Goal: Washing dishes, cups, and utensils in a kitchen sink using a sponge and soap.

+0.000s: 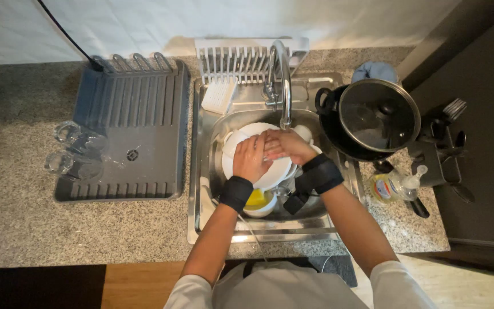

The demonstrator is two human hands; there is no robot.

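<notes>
Left hand (251,157) & right hand (286,146) pressed together under curved steel tap (281,80), over stacked round white plates (241,143) in steel sink (201,171). Neither grips anything. Risk: wet hands could knock the stack, plates slip & chip.

Hands (267,151) hide most of the white plates (232,143).

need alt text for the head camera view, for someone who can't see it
A person's left hand and right hand meet under a curved metal tap, over white plates in a steel sink. A grey plastic drying rack lies left; a black lidded pot sits right.
</notes>
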